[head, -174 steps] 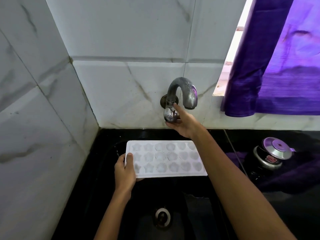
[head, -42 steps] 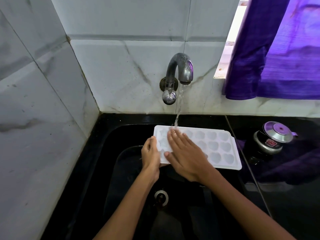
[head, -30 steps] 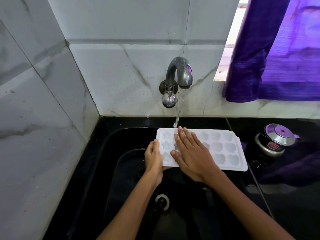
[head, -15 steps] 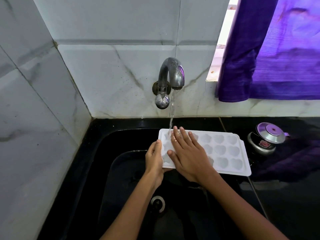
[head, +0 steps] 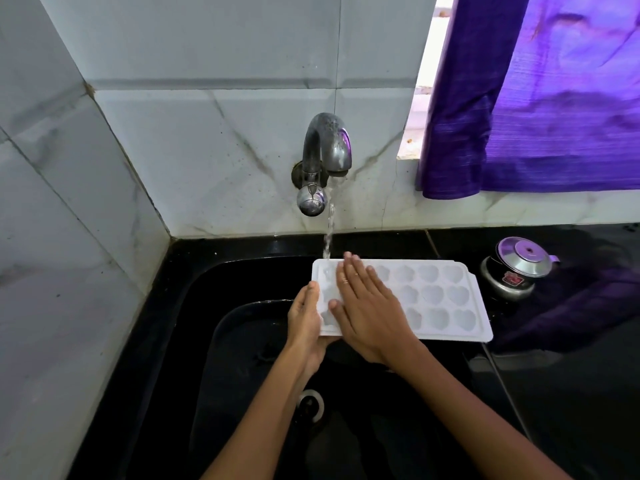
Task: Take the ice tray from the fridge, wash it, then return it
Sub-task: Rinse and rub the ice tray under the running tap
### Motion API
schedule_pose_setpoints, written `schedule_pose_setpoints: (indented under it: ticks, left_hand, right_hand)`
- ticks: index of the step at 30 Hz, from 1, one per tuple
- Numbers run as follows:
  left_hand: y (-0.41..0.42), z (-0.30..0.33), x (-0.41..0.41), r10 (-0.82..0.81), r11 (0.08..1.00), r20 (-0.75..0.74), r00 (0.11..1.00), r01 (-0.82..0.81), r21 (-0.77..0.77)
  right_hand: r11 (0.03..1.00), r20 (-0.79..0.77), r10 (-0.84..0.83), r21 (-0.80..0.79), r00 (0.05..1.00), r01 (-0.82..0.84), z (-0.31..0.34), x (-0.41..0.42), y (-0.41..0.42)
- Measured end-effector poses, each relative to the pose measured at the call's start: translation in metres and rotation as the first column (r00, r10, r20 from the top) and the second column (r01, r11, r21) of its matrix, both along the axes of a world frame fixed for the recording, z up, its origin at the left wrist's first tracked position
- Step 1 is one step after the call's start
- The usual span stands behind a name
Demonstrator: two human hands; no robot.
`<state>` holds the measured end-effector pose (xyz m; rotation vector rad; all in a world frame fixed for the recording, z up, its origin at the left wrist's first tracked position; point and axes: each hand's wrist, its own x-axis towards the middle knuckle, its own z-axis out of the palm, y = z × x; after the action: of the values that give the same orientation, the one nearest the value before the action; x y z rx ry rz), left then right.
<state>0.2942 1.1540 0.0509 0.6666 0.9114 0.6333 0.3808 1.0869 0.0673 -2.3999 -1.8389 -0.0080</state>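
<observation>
Fingers (head: 308, 299) of left hand (head: 304, 327) grip ice tray (head: 433, 296) at its left edge; right hand (head: 370, 313) lies flat, fingers open, on tray's left cells. Tray held over black sink (head: 214, 341), under running tap (head: 325, 157). Water hits far-left corner.

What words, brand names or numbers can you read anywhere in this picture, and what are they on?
Red label on the side of the metal pot, right of the sink: there is print on it, but it is too small and blurred to read.
Ice tray, tap, wall tiles and purple curtain: no writing visible.
</observation>
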Motion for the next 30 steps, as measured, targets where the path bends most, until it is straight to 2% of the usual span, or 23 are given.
schedule_pose_setpoints:
  ticks: [3, 10, 13, 16, 20, 24, 26, 28, 30]
  left_hand:
    - [-0.001, 0.002, 0.001, -0.047, 0.998, 0.071, 0.996, 0.049, -0.037]
    - [0.011, 0.000, -0.006, 0.061, 0.994, 0.080, 0.995, -0.053, -0.094]
    - [0.019, 0.000, -0.014, 0.098, 0.994, 0.024, 0.995, -0.097, -0.044]
    - [0.027, 0.003, -0.033, 0.128, 0.992, -0.017, 0.992, -0.127, 0.021]
    - [0.031, 0.009, -0.057, 0.158, 0.985, -0.049, 0.986, -0.155, 0.074]
    - [0.028, 0.014, -0.072, 0.189, 0.977, -0.052, 0.981, -0.182, 0.113]
    - [0.025, 0.016, -0.077, 0.203, 0.973, -0.053, 0.978, -0.195, 0.125]
    - [0.021, 0.018, -0.082, 0.217, 0.968, -0.054, 0.975, -0.207, 0.138]
    - [0.018, 0.020, -0.086, 0.226, 0.965, -0.043, 0.973, -0.218, 0.145]
  right_hand:
    - [0.999, 0.079, 0.045, 0.027, 0.996, -0.047, -0.001, -0.012, 0.012]
    - [0.983, 0.098, 0.184, 0.002, 0.978, -0.185, -0.010, -0.004, -0.016]
    - [0.996, 0.077, 0.087, -0.003, 0.993, -0.087, -0.011, 0.005, -0.027]
    - [0.997, 0.023, 0.016, 0.080, 1.000, -0.017, -0.008, 0.017, -0.034]
    - [0.997, -0.046, -0.045, 0.067, 0.998, 0.048, -0.009, 0.031, -0.038]
    - [0.986, -0.025, -0.123, 0.114, 0.992, 0.125, -0.013, 0.023, -0.035]
    - [0.959, -0.105, -0.217, 0.164, 0.970, 0.232, -0.013, 0.021, -0.032]
    - [0.922, -0.269, -0.275, 0.199, 0.923, 0.332, -0.012, 0.019, -0.029]
    - [0.904, -0.475, -0.270, 0.174, 0.838, 0.390, -0.007, 0.014, -0.025]
